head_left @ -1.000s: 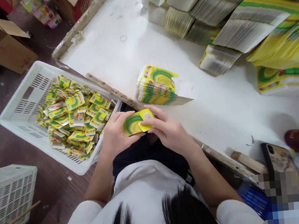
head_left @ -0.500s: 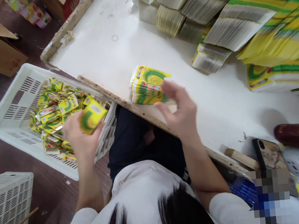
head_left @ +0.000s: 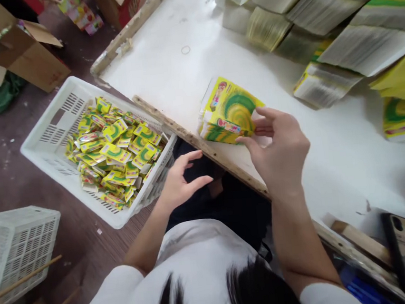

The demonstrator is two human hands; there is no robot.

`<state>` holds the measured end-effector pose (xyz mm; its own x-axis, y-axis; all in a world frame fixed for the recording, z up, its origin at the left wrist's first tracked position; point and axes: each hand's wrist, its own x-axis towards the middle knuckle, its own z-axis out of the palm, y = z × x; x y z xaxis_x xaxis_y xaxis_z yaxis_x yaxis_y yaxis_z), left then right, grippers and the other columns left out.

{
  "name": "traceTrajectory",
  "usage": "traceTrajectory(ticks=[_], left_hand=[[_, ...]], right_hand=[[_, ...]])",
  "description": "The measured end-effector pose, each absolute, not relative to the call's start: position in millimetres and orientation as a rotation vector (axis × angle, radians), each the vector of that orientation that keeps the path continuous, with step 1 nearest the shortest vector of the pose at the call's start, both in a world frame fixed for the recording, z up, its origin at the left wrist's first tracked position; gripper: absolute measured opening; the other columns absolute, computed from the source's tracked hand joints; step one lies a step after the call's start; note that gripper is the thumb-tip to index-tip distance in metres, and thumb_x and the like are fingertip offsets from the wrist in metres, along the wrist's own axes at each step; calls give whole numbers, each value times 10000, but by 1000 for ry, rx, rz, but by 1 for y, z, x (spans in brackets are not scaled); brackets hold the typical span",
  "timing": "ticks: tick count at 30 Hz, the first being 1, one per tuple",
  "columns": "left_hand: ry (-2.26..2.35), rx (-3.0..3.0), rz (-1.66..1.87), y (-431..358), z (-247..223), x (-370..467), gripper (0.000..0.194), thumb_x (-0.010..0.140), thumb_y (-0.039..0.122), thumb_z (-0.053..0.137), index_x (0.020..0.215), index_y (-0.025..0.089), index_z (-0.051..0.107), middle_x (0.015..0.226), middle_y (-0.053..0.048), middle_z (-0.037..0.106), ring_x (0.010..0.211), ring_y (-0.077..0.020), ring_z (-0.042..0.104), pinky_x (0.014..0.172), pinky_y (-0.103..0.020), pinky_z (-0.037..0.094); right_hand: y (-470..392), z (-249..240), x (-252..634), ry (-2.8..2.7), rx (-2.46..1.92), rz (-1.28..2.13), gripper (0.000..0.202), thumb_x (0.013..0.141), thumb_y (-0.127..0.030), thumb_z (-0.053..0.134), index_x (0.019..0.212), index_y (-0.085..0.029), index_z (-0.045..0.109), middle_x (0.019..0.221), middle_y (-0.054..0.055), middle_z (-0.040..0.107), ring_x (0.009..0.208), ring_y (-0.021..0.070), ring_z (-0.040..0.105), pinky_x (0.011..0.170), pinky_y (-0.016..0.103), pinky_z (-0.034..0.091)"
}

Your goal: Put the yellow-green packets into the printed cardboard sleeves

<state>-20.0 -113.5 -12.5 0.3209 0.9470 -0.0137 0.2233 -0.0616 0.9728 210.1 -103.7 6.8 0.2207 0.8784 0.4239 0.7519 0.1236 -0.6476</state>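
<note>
On the white table (head_left: 167, 81), near its wooden edge (head_left: 227, 165), the yellow-green carton stack (head_left: 236, 110) lies just left of the right hand (head_left: 284, 149), the nearer one, its thumb and fingers narrowly spaced at the stack's right end (whether they pinch anything, I cannot tell). Its long axis slants roughly along that edge, white-edged end pointing leftward. The left hand (head_left: 180, 185), empty and spread, hangs apart.
</note>
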Motion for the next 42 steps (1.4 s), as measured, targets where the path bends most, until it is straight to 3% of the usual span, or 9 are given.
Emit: traceTrajectory(ticks=[3,6,14,19,24,29,34,39,42], left_hand=[[1001,1431,946,-108,-18,3,658,869,718,623,1370,293,587,1258,-95,744,1197,-315,715,955,-520,641],[1017,1276,1174,-104,-16,18,596,1031,655,289,1437,290,526,1263,-111,734,1228,-305,700,989,-549,629],[1094,1367,1279,-115,-23,12,620,996,693,384,1412,257,533,1294,-112,733,1269,-294,676,1078,-497,586],[1111,1180,1291,-114,-22,16,662,948,796,302,1309,291,533,1225,-107,716,1226,-303,679,934,-487,607],[1054,995,1399,-104,-5,22,583,900,810,289,983,263,471,850,-51,564,889,-248,657,861,-450,554],[1127,939,1450,-103,-6,23,658,844,896,224,872,260,389,743,17,365,628,-156,452,678,-347,511],[999,1022,1381,-111,-27,13,796,610,945,639,1009,260,580,937,-24,591,774,-173,616,733,-338,567],[1160,1082,1417,-110,-38,-2,353,838,584,757,933,249,698,862,1,713,768,-160,689,770,-321,586],[1152,1241,1393,-109,-20,-17,362,931,545,671,1190,292,677,1116,-42,750,1016,-222,741,899,-375,601]], right_hand=[[-121,19,194,-1763,-1524,324,496,875,-169,710,1336,-291,573,1104,59,723,934,261,737,887,455,630],[-134,21,176,-1882,-1424,445,425,892,-114,670,1269,-291,582,1116,67,727,960,254,746,860,421,640],[-138,5,165,-1437,-1365,865,469,816,-231,797,1168,-276,490,825,-38,671,755,184,707,707,323,620],[-136,4,173,-1352,-1113,1236,691,878,-425,770,1445,-296,396,1055,41,726,1003,211,715,845,353,608],[-147,9,153,-1529,-1102,1269,888,911,-439,734,1624,-291,225,1076,63,699,892,210,677,830,381,617],[-155,4,132,-1543,-1235,1144,726,865,-323,783,1508,-259,454,989,39,689,836,206,667,765,350,606],[-152,-1,143,-1394,-1245,1084,369,895,-238,733,1257,-248,661,1039,39,774,867,194,735,819,346,609],[-149,11,161,-1525,-1258,847,212,945,-179,672,1096,-288,774,957,4,829,813,200,769,735,334,624],[-147,18,174,-1620,-1332,641,261,950,-171,675,1127,-331,782,964,-2,828,822,215,759,751,375,617]])
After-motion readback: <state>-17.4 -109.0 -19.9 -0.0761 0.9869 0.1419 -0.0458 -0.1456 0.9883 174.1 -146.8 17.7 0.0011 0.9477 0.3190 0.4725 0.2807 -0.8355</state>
